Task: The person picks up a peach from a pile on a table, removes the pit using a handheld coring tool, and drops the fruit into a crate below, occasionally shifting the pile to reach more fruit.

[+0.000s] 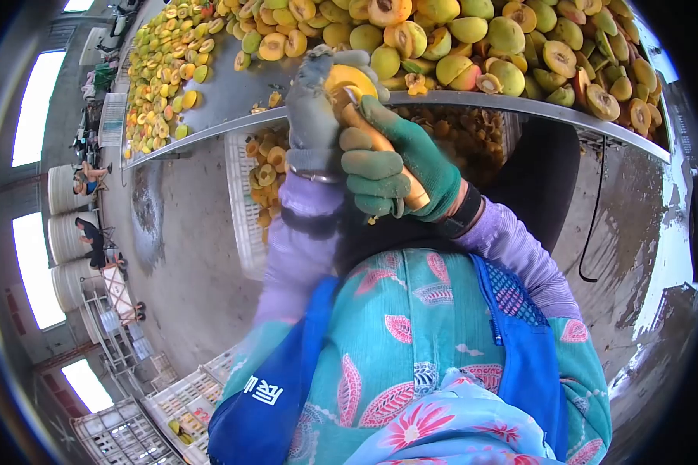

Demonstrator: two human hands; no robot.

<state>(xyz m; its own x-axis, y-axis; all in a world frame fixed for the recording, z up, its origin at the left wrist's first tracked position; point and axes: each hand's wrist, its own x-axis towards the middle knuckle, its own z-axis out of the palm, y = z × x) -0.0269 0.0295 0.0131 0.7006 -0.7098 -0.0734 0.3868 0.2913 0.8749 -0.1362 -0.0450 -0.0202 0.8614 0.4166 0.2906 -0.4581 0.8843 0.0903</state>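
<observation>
My left hand (pixel 312 116), in a grey glove, grips a yellow peach half (pixel 347 79) just below the edge of the metal table (pixel 233 97). My right hand (pixel 388 167), in a green glove, is closed around the orange handle of a pitting knife (pixel 380 147). The knife's tip is pressed into the peach. Both hands are held together in front of my chest.
Heaps of halved and whole peaches (pixel 473 39) cover the table. A white crate (pixel 248 194) with peach halves stands below it. More crates (pixel 178 395) sit on the concrete floor at the lower left. Other people (pixel 93 232) work by white barrels at far left.
</observation>
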